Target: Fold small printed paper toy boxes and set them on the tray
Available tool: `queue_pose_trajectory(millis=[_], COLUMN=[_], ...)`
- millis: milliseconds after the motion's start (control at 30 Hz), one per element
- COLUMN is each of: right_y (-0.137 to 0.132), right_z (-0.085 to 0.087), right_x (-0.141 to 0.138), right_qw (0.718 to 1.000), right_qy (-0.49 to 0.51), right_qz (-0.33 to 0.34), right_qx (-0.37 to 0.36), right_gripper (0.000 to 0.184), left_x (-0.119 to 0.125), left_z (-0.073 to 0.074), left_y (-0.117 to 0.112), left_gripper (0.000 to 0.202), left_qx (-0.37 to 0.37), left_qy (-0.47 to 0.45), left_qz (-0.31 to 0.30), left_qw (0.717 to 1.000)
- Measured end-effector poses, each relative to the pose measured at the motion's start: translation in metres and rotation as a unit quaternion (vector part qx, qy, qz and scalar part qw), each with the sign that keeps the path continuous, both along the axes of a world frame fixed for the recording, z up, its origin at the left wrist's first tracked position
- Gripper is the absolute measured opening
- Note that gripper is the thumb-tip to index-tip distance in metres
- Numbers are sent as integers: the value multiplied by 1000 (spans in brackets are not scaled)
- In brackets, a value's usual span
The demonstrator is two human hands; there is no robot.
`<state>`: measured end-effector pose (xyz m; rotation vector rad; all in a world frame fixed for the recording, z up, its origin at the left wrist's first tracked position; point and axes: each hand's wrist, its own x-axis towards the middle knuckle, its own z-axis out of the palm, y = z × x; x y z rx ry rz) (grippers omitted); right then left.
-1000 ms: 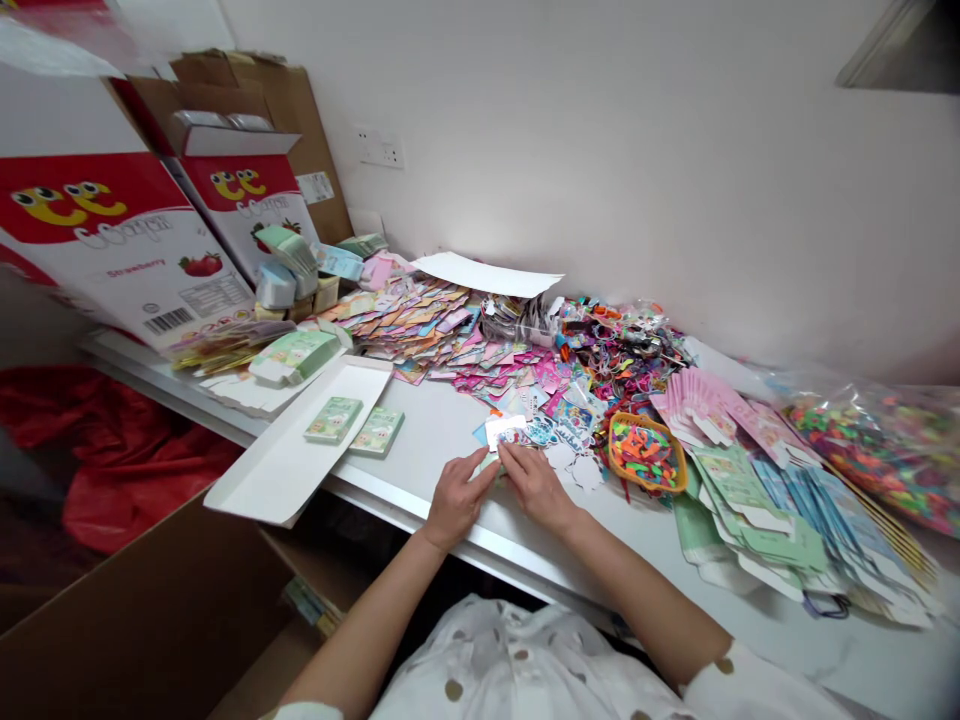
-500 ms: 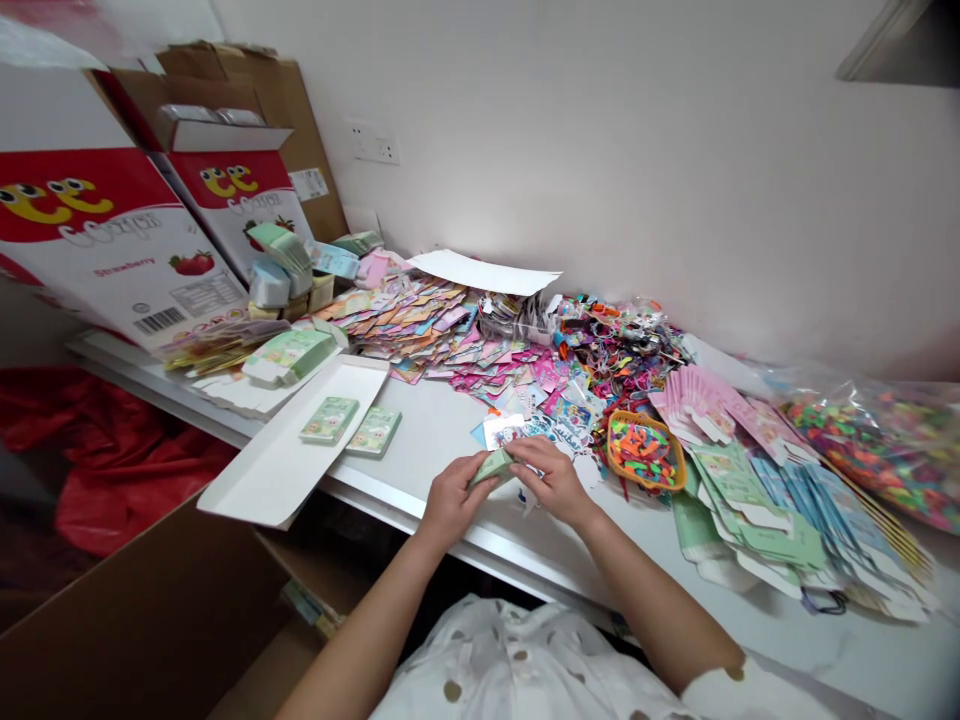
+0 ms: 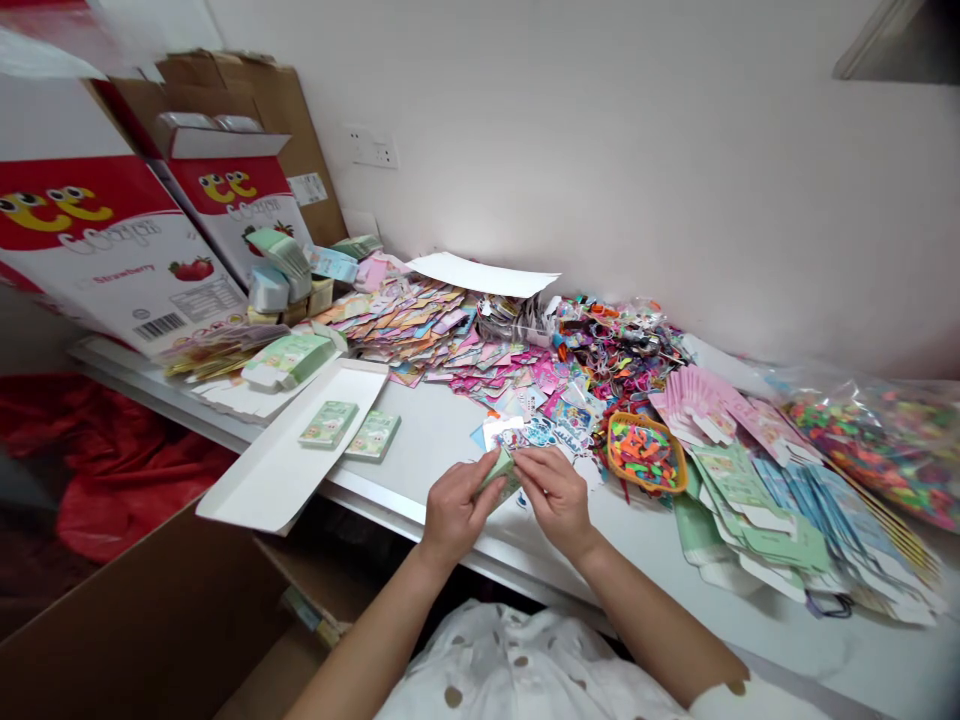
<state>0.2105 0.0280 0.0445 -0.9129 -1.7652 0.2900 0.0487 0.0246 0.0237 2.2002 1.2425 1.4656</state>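
Note:
Above the front of the white table (image 3: pixel 420 415), my left hand (image 3: pixel 453 505) wraps its fingers and thumb round a small green carton (image 3: pixel 496 472). My right hand (image 3: pixel 553 495) pinches the carton's right end, its fingers hiding that end. Behind my hands lie blue and white stickers (image 3: pixel 551 432). Off to the left, one green carton (image 3: pixel 330 424) rests on a long white cardboard tray (image 3: pixel 262 478), and another green carton (image 3: pixel 374 436) stands just beside the tray.
An orange basket (image 3: pixel 679 478) holds small colourful pieces. Flat green cartons (image 3: pixel 772 510) and blue ones (image 3: pixel 821 500) fan out at right, near a bulging clear bag (image 3: pixel 885 440). Packets (image 3: pixel 405 315) heap along the wall. Strawberry-printed boxes (image 3: pixel 97 240) stand left; an open brown carton (image 3: pixel 150 600) sits below.
The carton in my hands has tipped to a steeper angle. My right hand has turned, its fingers now drawn closer together at the carton's end.

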Motion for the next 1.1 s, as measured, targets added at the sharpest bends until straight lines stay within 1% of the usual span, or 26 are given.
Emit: queue_pose_trajectory(millis=[133,233,400,500,600,667,767,833,867,900,967,1033,1067,1100], right_y=[-3,-6,-9,-5,-3,-2,0,3,6,9,16,22,24,24], right_z=[3,2,3,8,5,-5,-27,-38,-40,-40,-34,-20,-11,-3], right_x=[-5,-8,-8,-3,-1,-3,-8,-8,-5,-1,18,51,72,96], right_qw=[999,998,998,997,995,991,975,959,954,952,955,954,947,936], right_qy=[44,50,-26,-57,-88,-110,-155,-191,-202,-207,-201,-197,-201,-209], right_qz=[-18,-32,-35,-44,-7,-7,-64,-64,-56,-51,-64,-109,-143,-187], right_qx=[-10,0,37,23,-38,-79,-147,-201,-216,-220,-207,-201,-205,-215], right_gripper=[24,25,32,27,31,34,32,30,29,28,26,27,28,29], left_x=[2,3,5,4,3,4,7,0,-8,-20,-53,-88,-102,-112], left_z=[2,1,0,3,7,6,-4,-14,-18,-20,-19,-10,-4,1], left_y=[-2,-3,-5,-6,-6,-5,-1,9,16,25,47,70,80,88], left_gripper=[43,40,37,37,37,35,34,34,34,34,40,46,49,54], left_qx=[17,15,17,13,-42,-109,-216,-268,-287,-303,-316,-311,-282,-250], left_qy=[-5,-13,-19,-31,-53,-63,-44,-16,-7,0,-3,13,17,31], left_qz=[1,8,26,32,3,-24,-45,-38,-17,16,143,286,346,392], left_qw=[1000,1000,999,999,998,992,974,963,958,953,938,906,895,885])
